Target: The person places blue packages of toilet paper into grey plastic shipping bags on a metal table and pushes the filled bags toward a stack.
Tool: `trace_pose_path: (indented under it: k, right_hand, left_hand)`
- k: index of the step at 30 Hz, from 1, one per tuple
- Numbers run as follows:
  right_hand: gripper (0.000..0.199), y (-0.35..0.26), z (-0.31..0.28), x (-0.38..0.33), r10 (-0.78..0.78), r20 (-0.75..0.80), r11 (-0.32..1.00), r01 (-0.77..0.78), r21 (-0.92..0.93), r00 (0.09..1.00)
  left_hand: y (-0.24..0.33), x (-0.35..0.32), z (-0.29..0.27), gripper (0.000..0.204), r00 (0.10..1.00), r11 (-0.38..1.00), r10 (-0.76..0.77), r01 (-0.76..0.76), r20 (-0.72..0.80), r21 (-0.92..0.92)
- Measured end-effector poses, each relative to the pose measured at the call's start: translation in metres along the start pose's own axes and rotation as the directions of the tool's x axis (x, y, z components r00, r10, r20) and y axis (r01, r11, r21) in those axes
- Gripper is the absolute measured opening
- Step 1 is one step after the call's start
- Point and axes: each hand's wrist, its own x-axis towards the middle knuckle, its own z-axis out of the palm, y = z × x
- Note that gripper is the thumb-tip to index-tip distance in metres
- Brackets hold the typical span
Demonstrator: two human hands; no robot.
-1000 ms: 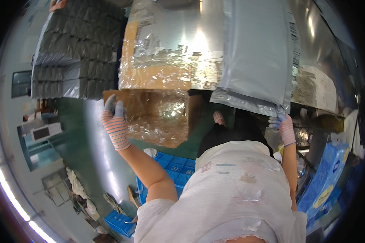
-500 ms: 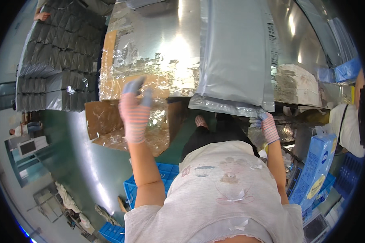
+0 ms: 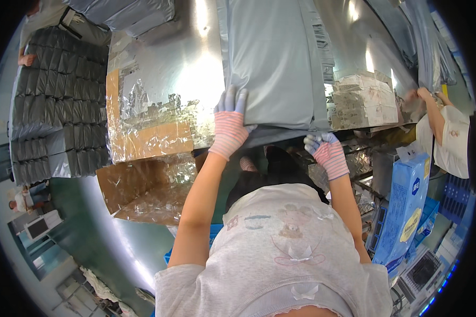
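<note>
A long grey plastic bag (image 3: 272,63) lies on the metal-topped table, its front edge at the near side of the tabletop. My left hand (image 3: 230,127), in a striped pink glove with grey fingertips, rests on the bag's near left corner with fingers stretched out. A dark fold (image 3: 275,134) of the bag hangs at the table's front edge, between my hands. Just below the near right corner is my right hand (image 3: 328,154) in a matching glove, fingers half bent and apart. Whether its fingertips touch the bag I cannot tell.
An open cardboard box (image 3: 143,185) stands below the table's left front. Stacked grey packages (image 3: 58,100) rise at the far left. A blue package (image 3: 407,206) stands at my right. Another person's arm (image 3: 433,113) reaches toward grey plastic at the right; another hand (image 3: 27,59) shows far left.
My left hand has come down from the air above the box onto the bag's left side. The bag's shiny front strip no longer shows. My right hand has left the corner it gripped.
</note>
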Motion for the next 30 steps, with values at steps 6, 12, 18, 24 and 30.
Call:
trace_pose_path:
  k: [6,12,18,24,30]
  right_hand:
    - [0.015,-0.026,0.026,0.026,0.069,-0.066,0.996,-0.066,0.055,0.995]
    - [0.015,-0.042,0.052,0.035,0.14,-0.338,0.987,-0.16,-0.033,0.931]
    - [0.015,-0.052,0.049,0.052,0.061,-0.311,0.897,-0.189,-0.4,0.948]
    - [0.034,-0.039,0.06,0.063,-0.557,0.17,0.052,0.238,-0.97,0.813]
    - [0.043,-0.043,0.037,0.16,-0.525,0.179,0.375,0.415,-0.829,0.832]
  left_hand:
    - [-0.062,-0.062,0.038,0.076,0.803,0.406,-0.535,0.517,0.263,-0.754]
    - [-0.043,-0.067,0.008,0.054,0.665,-0.421,-0.413,0.466,0.622,-0.778]
    - [-0.044,0.005,0.036,0.04,0.653,-0.496,-0.505,0.316,0.564,-0.809]
    - [-0.051,0.042,0.036,0.038,0.671,-0.288,-0.618,0.293,0.411,-0.912]
    - [-0.112,0.082,0.146,0.052,0.764,0.503,-0.601,0.591,0.237,-0.631]
